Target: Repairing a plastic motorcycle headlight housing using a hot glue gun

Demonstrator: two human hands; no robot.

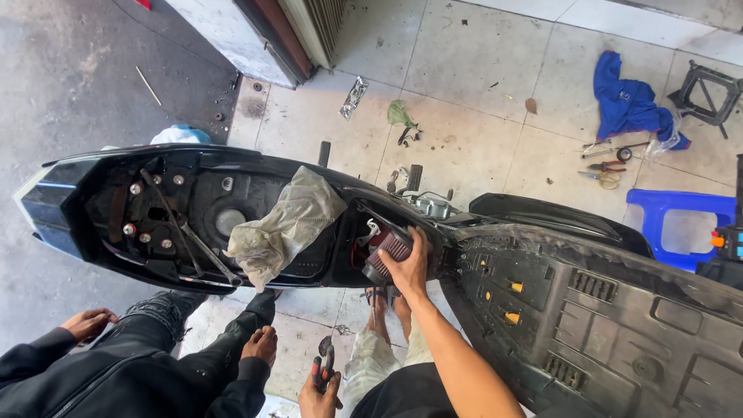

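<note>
Gripping a red ribbed cylindrical filter (pixel 389 249), right hand (pixel 409 267), open scooter bay (pixel 232 217)

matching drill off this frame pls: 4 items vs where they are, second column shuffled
1. grey rag
2. pliers
3. red filter
4. blue stool

A. under the right hand
B. on the tiled floor, at the right edge
C. in the left hand
D. draped in the open scooter compartment

Pairs: 1-D, 2-C, 3-A, 4-B
</note>
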